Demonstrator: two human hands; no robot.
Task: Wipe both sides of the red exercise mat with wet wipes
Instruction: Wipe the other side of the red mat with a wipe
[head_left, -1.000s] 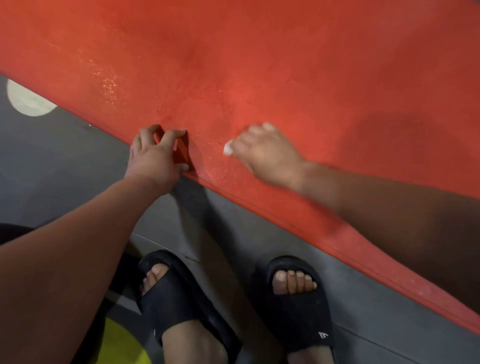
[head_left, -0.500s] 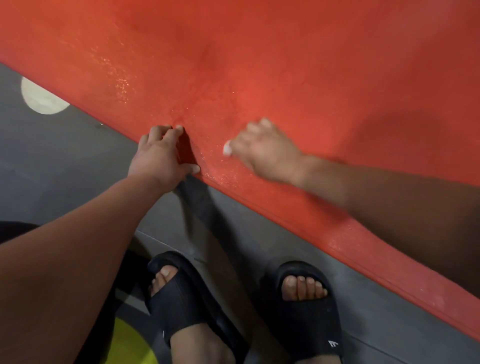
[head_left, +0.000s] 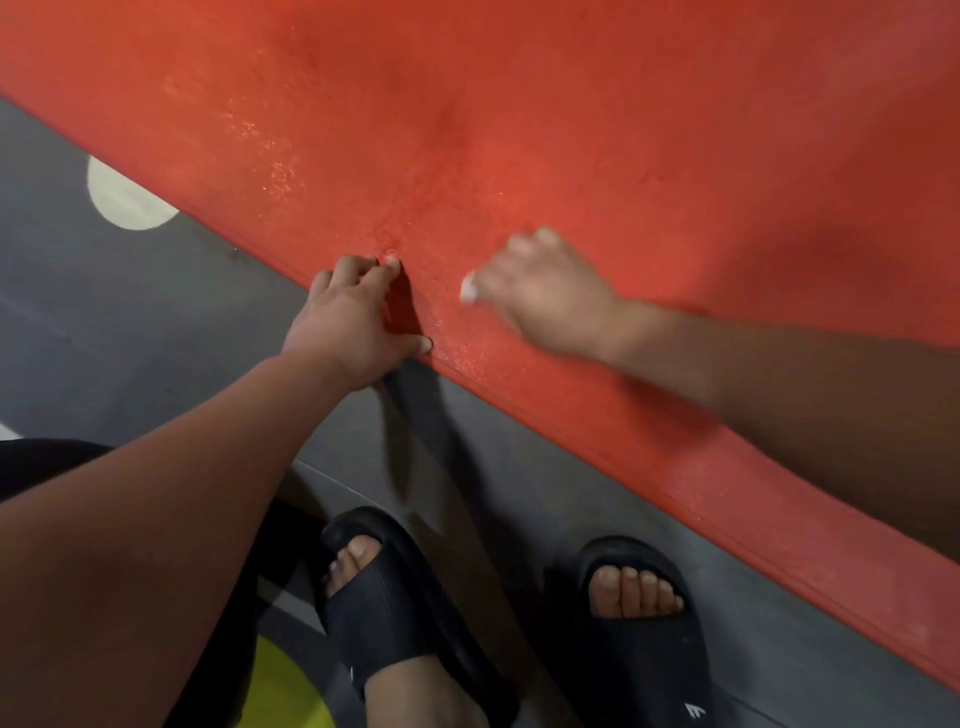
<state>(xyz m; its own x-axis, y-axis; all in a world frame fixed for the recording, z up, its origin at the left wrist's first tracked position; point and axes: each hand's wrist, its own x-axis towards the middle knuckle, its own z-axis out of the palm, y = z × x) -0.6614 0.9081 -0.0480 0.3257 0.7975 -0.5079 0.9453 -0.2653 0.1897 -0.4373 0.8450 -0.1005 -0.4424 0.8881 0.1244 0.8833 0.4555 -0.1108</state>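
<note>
Two hands are at work on the red exercise mat (head_left: 623, 130), which lies on the grey floor (head_left: 130, 322) with its near edge running on a slant just ahead of our black slides (head_left: 384, 613). Our left hand (head_left: 353, 322) is clenched on that edge, fingers over the top and thumb at the rim. Our right hand (head_left: 540, 296) is curled round a bunched wet wipe (head_left: 468, 287), only a white scrap of it showing, pressed to the mat just beside the left. A damp sheen (head_left: 270, 156) glints farther along the edge. We judge three risks: so small a wad may dry out and smear rather than clean, the pinched edge may slip from our left hand, and damp mat or floor under loose slides invites a skid. We cannot tell which side faces up.
</note>
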